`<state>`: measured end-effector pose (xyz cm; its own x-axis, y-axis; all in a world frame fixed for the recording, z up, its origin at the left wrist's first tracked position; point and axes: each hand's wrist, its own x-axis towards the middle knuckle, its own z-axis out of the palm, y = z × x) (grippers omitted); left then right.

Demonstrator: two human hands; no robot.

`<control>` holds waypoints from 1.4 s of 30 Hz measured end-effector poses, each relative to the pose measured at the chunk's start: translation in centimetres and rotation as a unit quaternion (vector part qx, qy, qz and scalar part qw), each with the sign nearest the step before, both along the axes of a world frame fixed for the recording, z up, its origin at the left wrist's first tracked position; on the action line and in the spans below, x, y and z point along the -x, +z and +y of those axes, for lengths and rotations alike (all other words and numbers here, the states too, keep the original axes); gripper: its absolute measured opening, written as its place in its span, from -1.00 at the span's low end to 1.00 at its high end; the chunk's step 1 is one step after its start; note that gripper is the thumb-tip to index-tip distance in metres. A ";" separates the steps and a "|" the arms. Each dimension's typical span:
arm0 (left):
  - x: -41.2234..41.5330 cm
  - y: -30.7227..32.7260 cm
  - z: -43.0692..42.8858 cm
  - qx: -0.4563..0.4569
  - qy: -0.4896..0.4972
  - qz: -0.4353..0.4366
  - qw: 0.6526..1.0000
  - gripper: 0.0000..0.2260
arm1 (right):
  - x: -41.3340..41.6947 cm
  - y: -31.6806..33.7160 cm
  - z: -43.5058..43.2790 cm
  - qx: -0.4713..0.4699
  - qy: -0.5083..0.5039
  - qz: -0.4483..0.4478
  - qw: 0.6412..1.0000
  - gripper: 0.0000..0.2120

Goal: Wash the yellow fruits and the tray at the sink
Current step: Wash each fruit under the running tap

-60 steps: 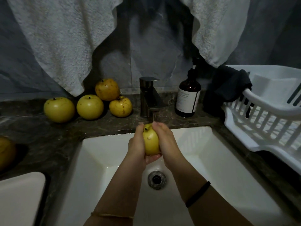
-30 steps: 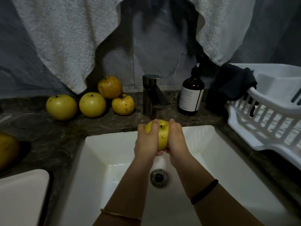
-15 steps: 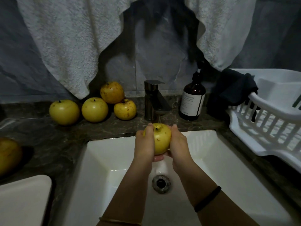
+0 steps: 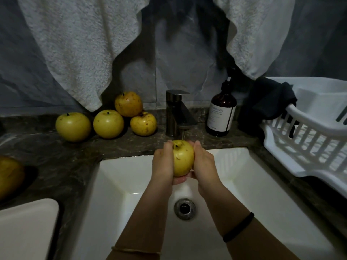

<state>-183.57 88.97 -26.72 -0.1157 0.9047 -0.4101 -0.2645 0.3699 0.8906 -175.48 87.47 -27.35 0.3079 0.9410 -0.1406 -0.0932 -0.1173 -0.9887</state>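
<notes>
A yellow fruit (image 4: pixel 183 158) is held between both hands over the white sink (image 4: pixel 262 184), just below the spout of the dark tap (image 4: pixel 177 113). My left hand (image 4: pixel 162 164) grips its left side and my right hand (image 4: pixel 203 164) grips its right side, stem end up. Several more yellow fruits (image 4: pixel 108 123) stand on the dark counter left of the tap. Another one (image 4: pixel 9 175) lies at the far left edge. A white tray (image 4: pixel 24 231) shows at the bottom left corner.
A brown soap bottle (image 4: pixel 221 115) stands right of the tap, with a dark cloth (image 4: pixel 268 102) beside it. A white dish rack (image 4: pixel 308 132) fills the right counter. Two white towels (image 4: pixel 75 44) hang above. The drain (image 4: pixel 185 209) lies below my hands.
Both hands have turned the fruit between them under the tap, so its stem end now faces up. The hands stay in about the same place over the sink.
</notes>
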 end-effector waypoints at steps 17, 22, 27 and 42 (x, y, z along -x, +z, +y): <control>0.7 -1.2 0.0 0.076 0.016 -0.209 0.975 -0.43 | 0.6 -1.2 -0.2 -0.080 0.090 -0.240 0.963 -0.41; 0.2 -0.6 -0.8 0.096 -0.038 -0.235 0.967 -0.57 | 0.1 -1.2 -0.2 -0.128 0.048 -0.430 0.893 -0.58; 0.2 -0.1 -1.0 0.148 -0.064 -0.267 0.950 -0.47 | -0.3 -0.6 -0.3 -0.104 0.013 -0.433 0.895 -0.62; -0.7 -1.1 0.1 0.112 -0.032 -0.132 0.984 -0.47 | -0.7 0.4 0.8 0.057 -0.028 0.094 0.994 -0.57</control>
<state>-182.87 89.10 -27.81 0.0757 0.7900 -0.6084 -0.4459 0.5725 0.6880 -174.81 88.31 -26.95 0.3184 0.8976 -0.3047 -0.2839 -0.2164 -0.9341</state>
